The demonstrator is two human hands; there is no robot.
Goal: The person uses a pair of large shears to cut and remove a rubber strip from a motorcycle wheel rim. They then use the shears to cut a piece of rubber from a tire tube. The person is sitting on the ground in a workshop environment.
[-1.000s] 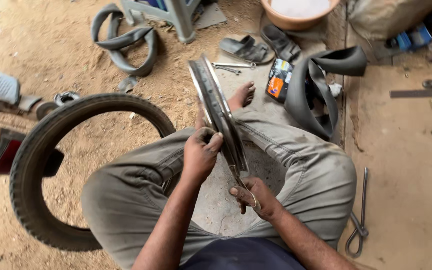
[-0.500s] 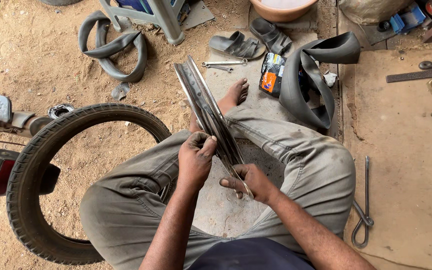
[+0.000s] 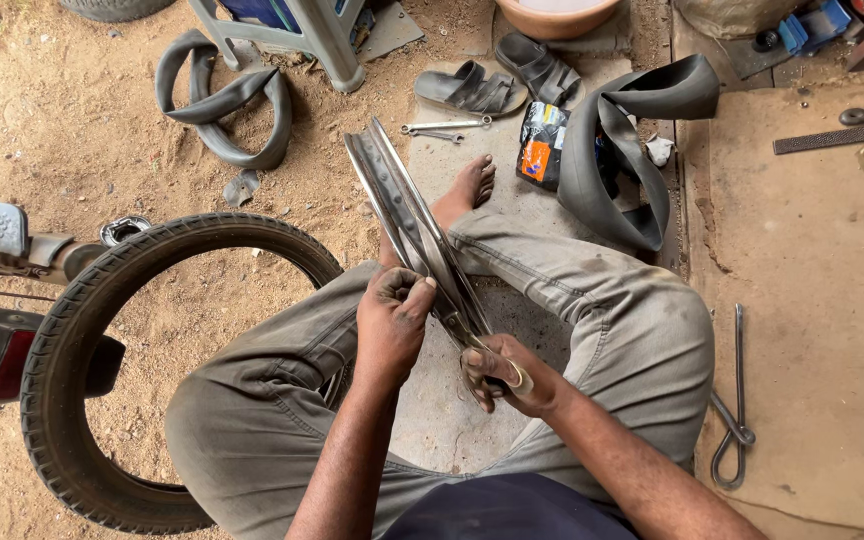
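Since the earlier frame your left hand point(image 3: 392, 322) has slid slightly down the metal wheel rim point(image 3: 414, 232), fingers clamped over its edge. Your right hand point(image 3: 500, 374) grips the rim's near end. A black tyre point(image 3: 62, 330) lies left of the rim.

Silver-grey metal wheel rim point(image 3: 407, 215), dulled with dark grime, pinched at its edge by the fingers of the left hand point(image 3: 392, 325); a black-handled tool point(image 3: 497, 378) lies under the fingers of the right hand point(image 3: 500, 372). Olive-grey trousers point(image 3: 602, 300), stained darker at the knees, beneath both sets of fingers. Black tyre point(image 3: 62, 400) with a ribbed tread, left of the fingers. Black inner tubes point(image 3: 612, 130) and grey-black sandals point(image 3: 472, 90) beyond the fingertips (an orange-and-black packet point(image 3: 542, 140) between them). Tan sandy ground point(image 3: 72, 150); paler concrete slab point(image 3: 822, 300).
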